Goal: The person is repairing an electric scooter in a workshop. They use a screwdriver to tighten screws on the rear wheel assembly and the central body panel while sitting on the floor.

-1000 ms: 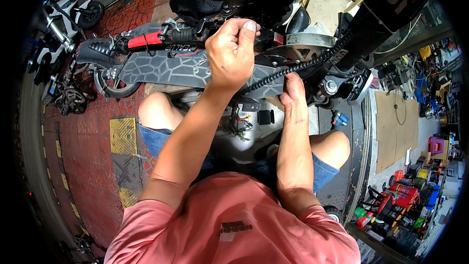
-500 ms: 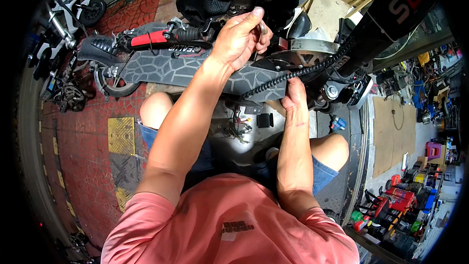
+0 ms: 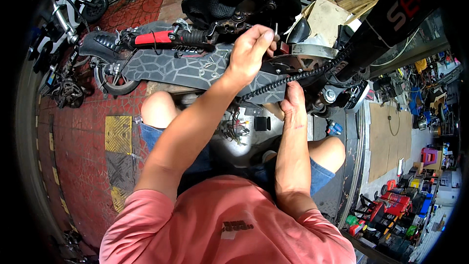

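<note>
Where its deck shows, the scooter has pale lines on grey.

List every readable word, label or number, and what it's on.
Thick black scooter stem: large white and red letters, readable in part, not copied here.
Beside the long red tube: small pale letters; surface unclear, not copied.
Pink fabric T-shirt: dark print, too blurred.
Coloured goods at right: too small.
</note>
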### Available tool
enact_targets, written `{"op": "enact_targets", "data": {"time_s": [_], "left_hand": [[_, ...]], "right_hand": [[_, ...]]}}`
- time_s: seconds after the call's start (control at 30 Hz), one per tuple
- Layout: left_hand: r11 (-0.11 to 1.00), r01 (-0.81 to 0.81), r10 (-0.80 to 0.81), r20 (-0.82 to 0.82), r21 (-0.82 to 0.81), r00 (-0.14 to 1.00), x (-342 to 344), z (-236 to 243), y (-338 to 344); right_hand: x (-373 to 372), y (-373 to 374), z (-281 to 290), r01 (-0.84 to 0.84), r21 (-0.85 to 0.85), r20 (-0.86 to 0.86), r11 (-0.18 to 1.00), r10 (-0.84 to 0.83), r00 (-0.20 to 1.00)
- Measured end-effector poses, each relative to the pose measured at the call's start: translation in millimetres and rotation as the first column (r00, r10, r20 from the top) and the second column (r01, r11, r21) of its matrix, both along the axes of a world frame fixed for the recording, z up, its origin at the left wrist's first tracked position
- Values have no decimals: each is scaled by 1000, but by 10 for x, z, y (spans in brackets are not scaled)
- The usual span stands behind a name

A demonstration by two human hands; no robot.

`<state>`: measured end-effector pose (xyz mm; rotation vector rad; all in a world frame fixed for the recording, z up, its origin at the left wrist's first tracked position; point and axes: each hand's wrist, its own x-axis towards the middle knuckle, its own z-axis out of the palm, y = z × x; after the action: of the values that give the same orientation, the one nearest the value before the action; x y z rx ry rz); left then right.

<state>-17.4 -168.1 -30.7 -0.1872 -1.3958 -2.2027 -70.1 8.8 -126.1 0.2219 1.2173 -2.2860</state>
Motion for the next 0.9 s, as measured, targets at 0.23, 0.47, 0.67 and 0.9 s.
{"op": "enact_targets", "data": {"time_s": [0.23, 0.47, 0.67, 0.9], "left_hand": [[587, -470, 423, -245, -659, 872, 299, -114, -141], [584, -532, 492, -254, -613, 833, 214, -116, -14], [571, -503, 474, -239, -649, 847, 249, -50, -24], [783, -385, 359, -151, -488, 921, 365, 519, -23]], "right_hand": [[62, -30, 129, -33, 0, -16, 999, 33, 999], [-26, 64, -11, -78, -31, -39, 996, 77, 996], [-159, 127, -177, -126, -18, -48, 992, 125, 991], [-141, 89, -233, -39, -10, -29, 999, 39, 999]]}}
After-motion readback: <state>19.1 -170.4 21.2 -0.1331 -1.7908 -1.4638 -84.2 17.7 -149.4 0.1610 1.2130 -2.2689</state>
